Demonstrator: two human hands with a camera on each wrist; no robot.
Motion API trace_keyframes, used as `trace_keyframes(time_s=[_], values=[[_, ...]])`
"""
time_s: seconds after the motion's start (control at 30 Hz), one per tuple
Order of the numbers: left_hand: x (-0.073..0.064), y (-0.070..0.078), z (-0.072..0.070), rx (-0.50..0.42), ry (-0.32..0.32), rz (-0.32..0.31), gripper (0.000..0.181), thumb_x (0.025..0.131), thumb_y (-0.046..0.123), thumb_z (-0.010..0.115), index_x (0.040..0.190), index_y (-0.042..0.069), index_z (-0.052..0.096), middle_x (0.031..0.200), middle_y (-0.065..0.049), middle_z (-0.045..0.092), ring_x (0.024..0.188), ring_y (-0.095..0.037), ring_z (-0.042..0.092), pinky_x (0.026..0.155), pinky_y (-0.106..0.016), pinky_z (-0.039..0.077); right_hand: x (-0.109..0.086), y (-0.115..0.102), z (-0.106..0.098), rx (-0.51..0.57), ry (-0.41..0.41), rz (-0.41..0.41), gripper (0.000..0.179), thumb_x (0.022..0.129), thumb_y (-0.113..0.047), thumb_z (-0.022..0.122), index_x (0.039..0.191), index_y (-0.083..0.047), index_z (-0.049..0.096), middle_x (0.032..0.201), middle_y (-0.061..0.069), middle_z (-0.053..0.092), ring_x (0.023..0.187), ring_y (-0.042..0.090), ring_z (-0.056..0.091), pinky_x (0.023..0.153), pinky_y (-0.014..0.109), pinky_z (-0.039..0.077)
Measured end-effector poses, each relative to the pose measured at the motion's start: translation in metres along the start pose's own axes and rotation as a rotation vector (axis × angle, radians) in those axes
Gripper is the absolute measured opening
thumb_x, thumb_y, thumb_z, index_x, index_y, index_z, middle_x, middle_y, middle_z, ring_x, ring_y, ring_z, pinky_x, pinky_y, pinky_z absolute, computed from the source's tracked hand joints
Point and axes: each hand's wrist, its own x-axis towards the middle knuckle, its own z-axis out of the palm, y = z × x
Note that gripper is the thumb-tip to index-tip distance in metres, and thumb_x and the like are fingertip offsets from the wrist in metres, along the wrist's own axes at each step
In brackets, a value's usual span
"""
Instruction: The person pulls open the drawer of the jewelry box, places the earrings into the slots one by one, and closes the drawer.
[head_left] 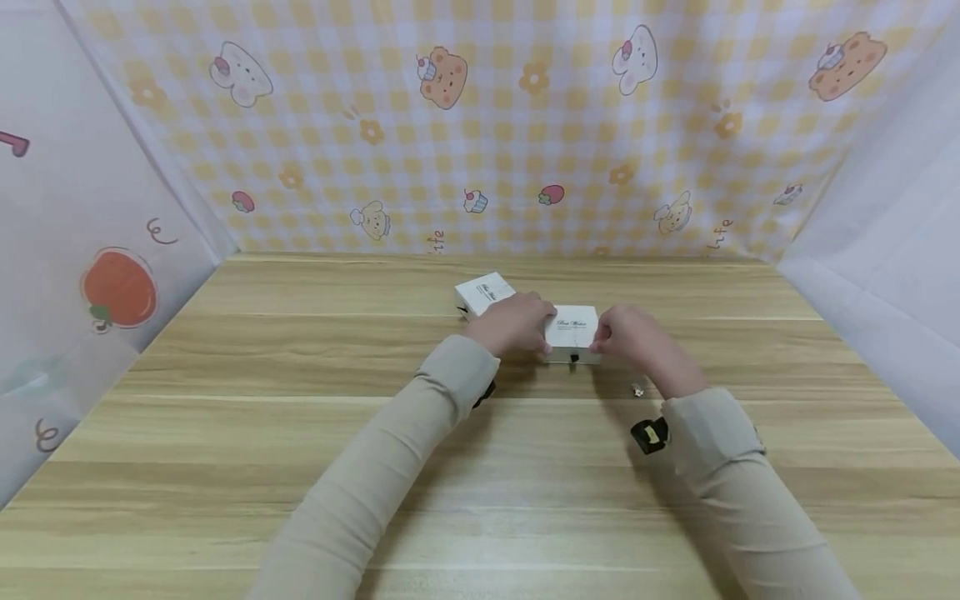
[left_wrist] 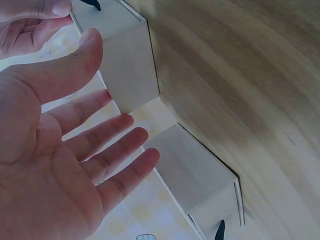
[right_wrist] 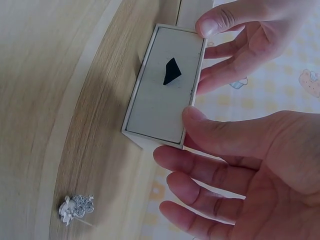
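Observation:
A small white drawer-style gift box [head_left: 572,327] with lettering on top and a black ribbon tab [right_wrist: 172,71] on its front sits between both hands. My left hand [head_left: 516,323] holds its left end, thumb near the front corner and fingers reaching toward the back. At the right end, my right hand [head_left: 632,333] pinches the box's edge with thumb and index finger; its other fingers are loosely bent in the right wrist view. A second white box [head_left: 483,292], also with a black tab, stands behind the left hand, partly covered by it.
A small silvery ornament [head_left: 637,389] lies on the wooden table [head_left: 225,400], near the right forearm. A yellow checked cloth [head_left: 495,125] hangs along the table's back edge, with white cloth at both sides. Dark straps show at both cuffs.

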Motion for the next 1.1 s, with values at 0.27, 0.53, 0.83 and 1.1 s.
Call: trace_keyframes(time_s=[0.27,0.53,0.83,1.1], values=[[0.003,0.002,-0.003,-0.004,0.001,0.001,0.044,0.081,0.031,0.072,0.12,0.015,0.058,0.106,-0.002,0.053,0.091,-0.016,0.049,0.078,-0.03,0.043,0.003,0.004,-0.002,-0.011,0.027,0.009,0.011,0.082,-0.007,0.067,0.075,0.001,0.064,0.07,0.009,0.061,0.064,0.018,0.051,0.06,0.028,0.042],[0.004,0.004,-0.004,-0.019,-0.009,-0.016,0.049,0.082,0.03,0.071,0.126,0.015,0.055,0.113,-0.003,0.052,0.094,-0.017,0.047,0.08,-0.031,0.042,0.004,0.007,-0.001,-0.013,0.016,0.002,0.012,0.084,-0.008,0.065,0.076,0.001,0.065,0.073,0.012,0.063,0.063,0.018,0.051,0.06,0.029,0.042],[0.005,-0.002,-0.001,-0.1,-0.032,0.012,0.057,0.084,0.03,0.068,0.135,0.013,0.048,0.126,-0.005,0.048,0.106,-0.019,0.043,0.093,-0.032,0.037,0.004,0.007,-0.003,-0.017,0.004,-0.016,0.012,0.085,-0.011,0.065,0.081,0.001,0.064,0.075,0.01,0.063,0.068,0.019,0.053,0.065,0.032,0.044],[0.001,-0.024,-0.001,-0.242,0.091,0.086,0.047,0.09,0.025,0.059,0.134,0.011,0.049,0.141,-0.007,0.041,0.13,-0.02,0.038,0.108,-0.034,0.032,0.009,0.005,-0.005,-0.01,0.055,-0.025,0.022,0.087,-0.016,0.062,0.095,0.005,0.062,0.095,0.02,0.064,0.087,0.031,0.058,0.079,0.045,0.046]])
